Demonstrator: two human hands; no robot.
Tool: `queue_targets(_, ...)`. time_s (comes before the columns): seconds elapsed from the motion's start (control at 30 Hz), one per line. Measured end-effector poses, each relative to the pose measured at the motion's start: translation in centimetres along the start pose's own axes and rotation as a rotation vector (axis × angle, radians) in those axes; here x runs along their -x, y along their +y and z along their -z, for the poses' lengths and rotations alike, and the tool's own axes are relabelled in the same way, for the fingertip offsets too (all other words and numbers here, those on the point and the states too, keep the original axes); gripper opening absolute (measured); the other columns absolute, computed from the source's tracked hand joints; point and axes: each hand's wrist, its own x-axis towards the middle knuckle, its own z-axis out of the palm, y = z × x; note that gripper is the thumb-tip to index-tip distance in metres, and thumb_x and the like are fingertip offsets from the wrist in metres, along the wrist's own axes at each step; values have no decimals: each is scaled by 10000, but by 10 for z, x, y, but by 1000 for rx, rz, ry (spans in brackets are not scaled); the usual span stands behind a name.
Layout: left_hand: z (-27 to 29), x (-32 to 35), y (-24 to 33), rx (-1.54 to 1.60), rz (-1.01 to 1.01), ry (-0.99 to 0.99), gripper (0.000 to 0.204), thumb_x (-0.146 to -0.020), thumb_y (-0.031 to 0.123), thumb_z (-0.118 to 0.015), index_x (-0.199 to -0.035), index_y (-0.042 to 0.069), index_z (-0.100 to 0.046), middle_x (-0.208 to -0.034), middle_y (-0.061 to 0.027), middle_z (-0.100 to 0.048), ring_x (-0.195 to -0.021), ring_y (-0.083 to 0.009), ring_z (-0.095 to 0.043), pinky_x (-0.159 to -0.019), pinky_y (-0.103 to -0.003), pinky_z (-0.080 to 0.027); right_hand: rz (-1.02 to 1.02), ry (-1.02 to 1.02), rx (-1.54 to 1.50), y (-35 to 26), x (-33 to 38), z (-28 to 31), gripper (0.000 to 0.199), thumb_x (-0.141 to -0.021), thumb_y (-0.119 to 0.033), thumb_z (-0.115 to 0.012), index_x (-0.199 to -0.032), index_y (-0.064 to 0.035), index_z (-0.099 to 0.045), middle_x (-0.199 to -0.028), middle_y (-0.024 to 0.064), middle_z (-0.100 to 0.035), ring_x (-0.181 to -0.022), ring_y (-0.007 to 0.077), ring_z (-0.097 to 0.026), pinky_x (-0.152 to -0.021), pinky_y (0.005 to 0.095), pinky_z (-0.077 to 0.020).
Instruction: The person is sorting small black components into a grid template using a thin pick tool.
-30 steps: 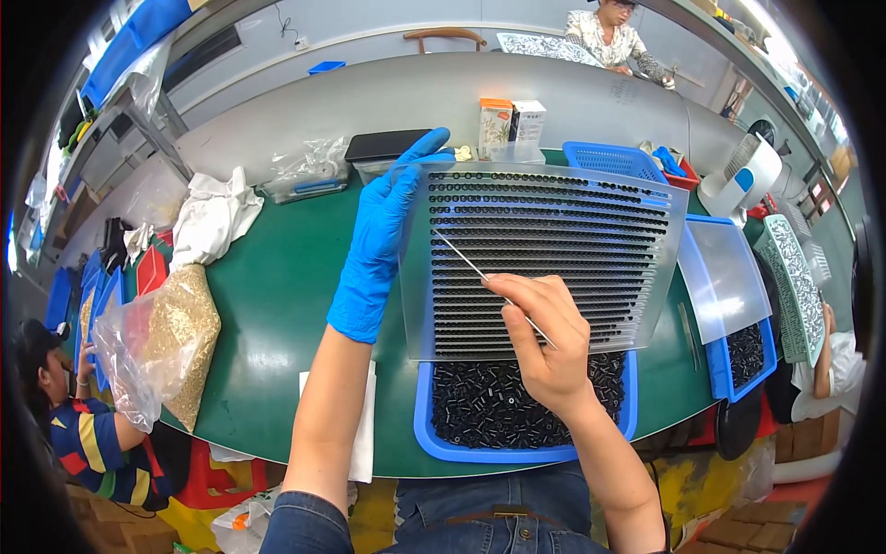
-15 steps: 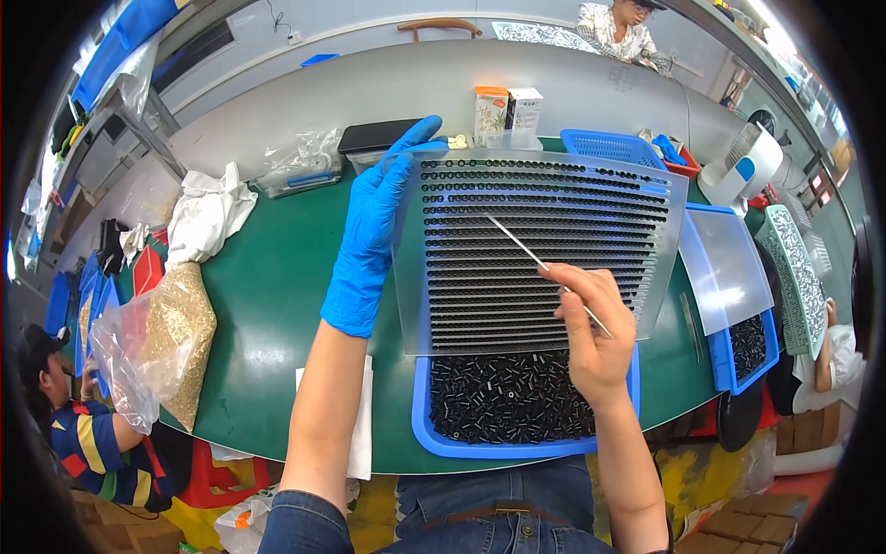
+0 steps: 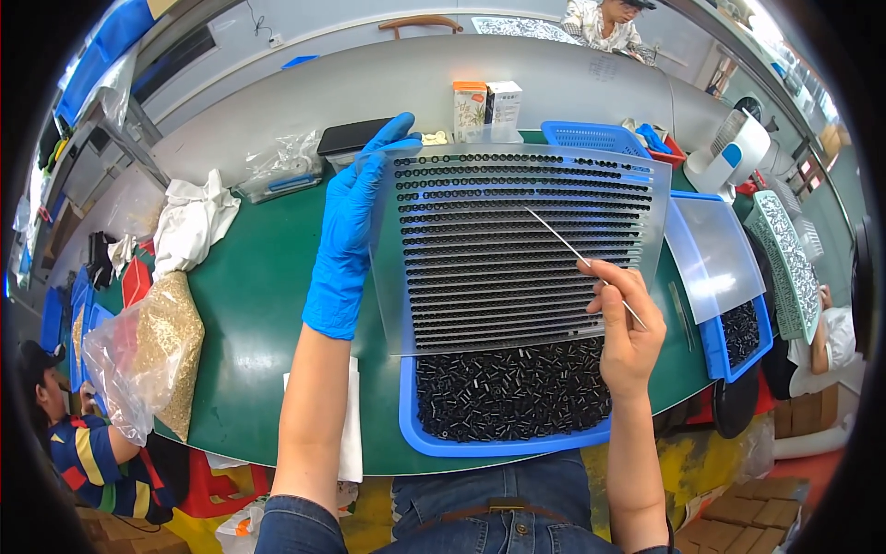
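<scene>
Two hands busy, gloved left hand [image 3: 346, 231] gripping slotted tray [image 3: 517, 249], right hand [image 3: 628, 323] pinching thin rod [image 3: 577, 254], now shifted farther right.

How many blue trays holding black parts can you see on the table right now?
2. One blue tray sits in front of the person, partly under the slotted plate. The second tray is at the right, half covered by a clear lid. Others may be hidden.

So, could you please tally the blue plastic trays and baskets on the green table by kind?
Blue plastic trays of small black tubes: 2
Blue perforated plastic baskets: 1
Total: 3
</scene>
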Motion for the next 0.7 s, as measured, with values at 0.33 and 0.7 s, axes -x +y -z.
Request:
queue_targets(0.33,-1,1,0,31,31,12,389,-997,275,-513,-1209,-33,-622,-1434,-128,-477,-1272,-206,-490,-1102,-343,-364,130,-85,27,-14,-4,-41,199,-937,-38,-554,-1088,6,-674,-1064,105,-689,-831,162,-576,-656,230,-477)
queue_targets(0.7,0,0,1,6,36,8,393,-995,291,-513,-1192,-27,-635,-1427,-123,-487,-1278,-203,-481,-1117,-349,-337,94,-87,-2,-10,-6,-45,210,-950,-41,-535,-1101,14,-670,-1075,112,-682,-869,148,-560,-637,216,-489)
